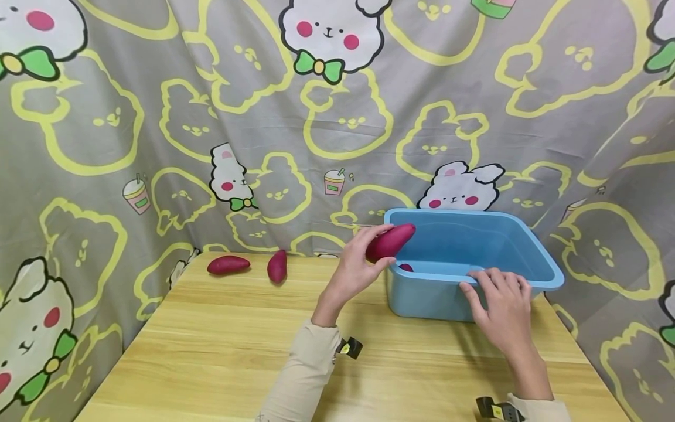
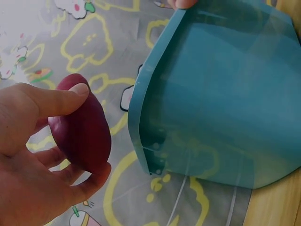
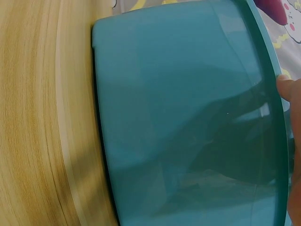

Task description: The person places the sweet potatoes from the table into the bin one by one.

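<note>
- Far to the left on the wooden table point(image 1: 184, 351), one sweet potato point(image 1: 228, 265) lies on its side.
- Just right of it is a second sweet potato point(image 1: 277, 267), pointing toward the back, near the bunny curtain point(image 1: 348, 138).
- Next comes the left hand point(image 1: 353, 266). It pinches a third sweet potato point(image 1: 391, 243), up in the air by the left end of the blue tub point(image 1: 432, 302). The left wrist view shows the thumb and fingers on two sides of it, and a gap between it and the tub.
- Inside the tub, at the left, a small purple-red bit point(image 1: 406, 268) peeks over the rim. Only the head view shows that.
- Last is the right hand point(image 1: 503, 310), holding the tub's near rim, fingers over the top and thumb outside. The right wrist view shows more of the tub's outer wall, with a dark shadow on it.
</note>
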Demonstrator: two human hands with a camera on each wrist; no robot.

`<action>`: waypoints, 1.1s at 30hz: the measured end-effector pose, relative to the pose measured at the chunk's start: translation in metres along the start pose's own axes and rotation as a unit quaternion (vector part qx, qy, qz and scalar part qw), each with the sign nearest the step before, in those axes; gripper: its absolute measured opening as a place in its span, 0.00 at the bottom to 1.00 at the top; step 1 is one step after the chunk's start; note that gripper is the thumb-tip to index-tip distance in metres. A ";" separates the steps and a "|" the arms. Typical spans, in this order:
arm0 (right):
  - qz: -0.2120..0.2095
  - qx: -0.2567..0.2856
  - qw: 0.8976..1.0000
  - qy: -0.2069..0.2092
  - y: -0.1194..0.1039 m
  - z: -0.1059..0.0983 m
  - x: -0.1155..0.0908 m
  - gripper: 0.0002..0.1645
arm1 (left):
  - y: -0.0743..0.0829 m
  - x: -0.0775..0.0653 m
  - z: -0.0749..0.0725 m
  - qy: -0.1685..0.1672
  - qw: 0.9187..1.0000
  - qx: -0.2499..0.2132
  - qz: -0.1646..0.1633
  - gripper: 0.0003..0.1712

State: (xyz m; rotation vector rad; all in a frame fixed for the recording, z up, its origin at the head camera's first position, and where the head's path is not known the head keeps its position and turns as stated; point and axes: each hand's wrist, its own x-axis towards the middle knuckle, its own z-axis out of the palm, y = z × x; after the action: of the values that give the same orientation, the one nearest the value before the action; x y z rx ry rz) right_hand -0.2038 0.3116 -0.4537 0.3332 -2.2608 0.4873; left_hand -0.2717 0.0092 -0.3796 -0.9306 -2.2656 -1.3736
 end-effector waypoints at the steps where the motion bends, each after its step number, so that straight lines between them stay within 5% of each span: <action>1: 0.000 0.000 1.000 0.000 0.000 0.000 0.000 0.18 | 0.000 0.000 0.001 -0.002 1.000 0.000 0.000 0.38; 12: 0.001 0.001 1.000 0.001 -0.001 0.000 0.000 0.18 | 0.004 0.005 0.009 -0.010 1.000 -0.018 -0.001 0.33; 27: 0.000 0.001 1.000 0.004 0.000 0.000 0.000 0.17 | 0.011 0.010 0.023 -0.037 0.999 0.006 0.039 0.31; 33: -0.001 0.002 1.000 0.002 0.001 0.000 0.000 0.17 | 0.011 0.012 0.029 -0.037 0.999 0.012 0.025 0.31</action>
State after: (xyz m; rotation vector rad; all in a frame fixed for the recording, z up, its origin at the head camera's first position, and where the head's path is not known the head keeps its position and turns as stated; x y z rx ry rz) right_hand -0.2043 0.3120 -0.4536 0.3354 -2.2567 0.4909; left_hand -0.2711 0.0429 -0.3794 -1.0395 -2.2901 -1.3081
